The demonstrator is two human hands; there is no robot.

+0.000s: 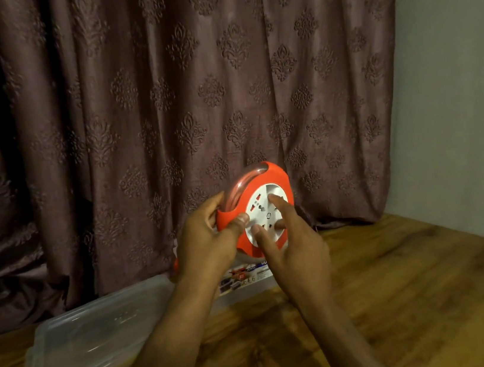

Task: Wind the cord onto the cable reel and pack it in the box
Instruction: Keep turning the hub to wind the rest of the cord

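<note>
An orange cable reel with a white socket face is held up above the table, in front of the curtain. My left hand grips its left rim, thumb on the front and fingers behind. My right hand has its fingers set into the recesses of the white socket disc. Coiled cord shows through the reel's clear upper rim. A clear plastic box with a printed label stands on the table right below my hands, mostly hidden by them.
A clear plastic lid lies flat on the wooden table to the left. A brown patterned curtain hangs close behind. A grey wall bounds the right side.
</note>
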